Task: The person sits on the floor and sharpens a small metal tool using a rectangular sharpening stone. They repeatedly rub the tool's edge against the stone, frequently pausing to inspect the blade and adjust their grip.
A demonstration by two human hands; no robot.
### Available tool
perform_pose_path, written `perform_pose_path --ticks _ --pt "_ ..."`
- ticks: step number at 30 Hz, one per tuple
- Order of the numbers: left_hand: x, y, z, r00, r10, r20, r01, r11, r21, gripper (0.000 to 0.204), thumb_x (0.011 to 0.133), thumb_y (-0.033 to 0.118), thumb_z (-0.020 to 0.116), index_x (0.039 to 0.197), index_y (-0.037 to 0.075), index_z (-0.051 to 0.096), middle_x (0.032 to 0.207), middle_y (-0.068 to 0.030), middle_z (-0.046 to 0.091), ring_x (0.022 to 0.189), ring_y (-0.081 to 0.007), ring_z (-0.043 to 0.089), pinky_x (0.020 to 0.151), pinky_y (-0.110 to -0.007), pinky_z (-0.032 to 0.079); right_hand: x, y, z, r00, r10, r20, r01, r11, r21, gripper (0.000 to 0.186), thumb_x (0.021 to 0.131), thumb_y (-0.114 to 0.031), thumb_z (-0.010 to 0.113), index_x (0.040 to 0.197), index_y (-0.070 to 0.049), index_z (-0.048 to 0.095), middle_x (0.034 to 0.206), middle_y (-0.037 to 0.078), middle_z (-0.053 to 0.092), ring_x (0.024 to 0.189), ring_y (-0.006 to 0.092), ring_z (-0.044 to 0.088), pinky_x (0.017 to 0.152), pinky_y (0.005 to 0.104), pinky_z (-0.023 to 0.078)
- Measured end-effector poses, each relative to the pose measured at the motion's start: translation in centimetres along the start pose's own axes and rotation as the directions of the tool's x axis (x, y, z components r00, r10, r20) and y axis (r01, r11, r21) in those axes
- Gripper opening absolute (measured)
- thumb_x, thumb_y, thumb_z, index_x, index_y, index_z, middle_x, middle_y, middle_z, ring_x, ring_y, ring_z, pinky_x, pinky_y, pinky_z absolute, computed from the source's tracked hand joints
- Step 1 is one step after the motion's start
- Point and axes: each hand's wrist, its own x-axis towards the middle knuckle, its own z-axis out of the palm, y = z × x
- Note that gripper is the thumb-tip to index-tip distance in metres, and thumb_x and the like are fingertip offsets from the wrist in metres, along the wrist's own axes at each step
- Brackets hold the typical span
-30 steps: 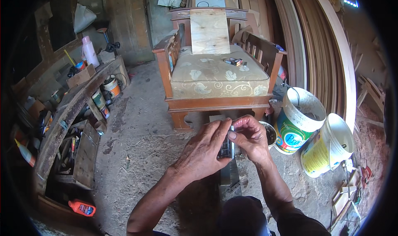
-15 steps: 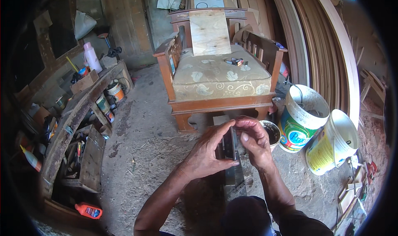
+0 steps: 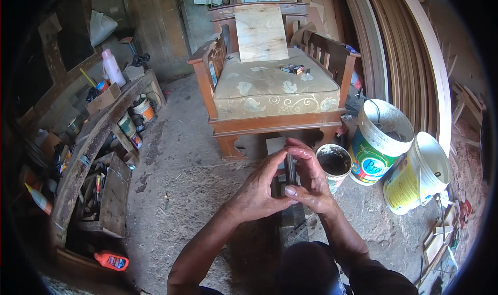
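Out in front of me both hands hold a small dark flat piece (image 3: 291,171), seen nearly edge-on and upright; its exact kind I cannot make out. My left hand (image 3: 258,183) grips it from the left, the fingers at its upper end and the thumb under its lower end. From the other side my right hand (image 3: 314,183) closes round it, with the thumb near the lower end and the fingertips meeting the left ones at the top. Below the hands runs a narrow grey-brown board or bench (image 3: 290,227), partly hidden by my arms and a dark rounded shape.
Ahead stands a wooden armchair (image 3: 277,126) with a patterned cushion (image 3: 275,87), bearing a plywood sheet (image 3: 261,33) and a small box (image 3: 293,68). At right are a small paint pail (image 3: 340,183) and two buckets (image 3: 381,139) (image 3: 415,186). A cluttered workbench (image 3: 85,150) lines the left; an orange bottle (image 3: 111,261) lies below.
My right hand has come inward, its thumb dropping from the upper part to the lower end of the dark piece. That piece now shows narrower. The whole view has shifted slightly.
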Motion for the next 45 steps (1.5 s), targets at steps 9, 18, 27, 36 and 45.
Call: perform_pose_path --ticks 9,18,27,36,45 --pt "0.3 -0.2 0.3 1.000 0.022 0.019 -0.023 0.999 0.034 0.097 0.073 0.014 0.084 0.150 0.001 0.028 0.145 -0.0201 0.041 0.130 -0.0307 0.051 0.106 -0.042 0.047 -0.3 0.5 -0.1 0.999 -0.025 -0.036 0.025 0.999 -0.022 0.064 0.081 -0.007 0.076 0.139 -0.012 0.047 0.152 0.014 0.032 0.139 0.0267 0.036 0.110 0.0429 0.038" --pt "0.4 -0.5 0.5 0.999 0.034 0.038 -0.036 0.998 0.059 0.097 0.074 0.013 0.083 0.152 0.004 0.026 0.149 -0.0220 0.036 0.136 -0.0328 0.044 0.108 -0.043 0.044 -0.7 1.3 -0.3 0.995 0.024 -0.096 -0.024 1.000 -0.004 0.059 0.085 -0.010 0.072 0.138 -0.007 0.046 0.150 0.013 0.036 0.139 0.0251 0.037 0.111 0.0423 0.036" --pt "0.5 -0.6 0.9 0.998 0.020 0.062 -0.024 0.997 0.068 0.099 0.073 0.013 0.084 0.152 0.003 0.025 0.151 -0.0208 0.034 0.138 -0.0321 0.042 0.108 -0.044 0.045 -1.0 2.0 -0.4 0.985 0.036 -0.172 -0.023 0.997 0.076 0.051 0.089 -0.003 0.069 0.135 -0.006 0.050 0.142 0.010 0.047 0.135 0.0216 0.042 0.111 0.0393 0.036" --pt "0.6 -0.9 1.2 0.997 0.008 0.072 -0.007 1.000 -0.011 0.098 0.076 0.015 0.084 0.153 0.003 0.025 0.149 -0.0199 0.037 0.136 -0.0294 0.044 0.107 -0.042 0.045 -1.4 2.2 -0.6 0.967 0.112 -0.230 -0.077 0.985 0.154 0.043 0.094 -0.010 0.064 0.135 -0.003 0.050 0.136 0.010 0.050 0.128 0.0203 0.048 0.108 0.0387 0.040" --pt "1.5 -2.4 1.9 0.958 -0.275 0.079 0.256 0.702 -0.664 0.071 0.092 0.016 0.072 0.148 -0.005 0.035 0.129 -0.0084 0.057 0.118 -0.0143 0.055 0.100 -0.031 0.046 -4.1 5.9 -1.4 0.977 -0.158 -0.146 0.122 0.965 -0.232 0.050 0.093 -0.037 0.065 0.128 -0.003 0.055 0.139 0.020 0.046 0.130 0.0308 0.047 0.109 0.0449 0.036"
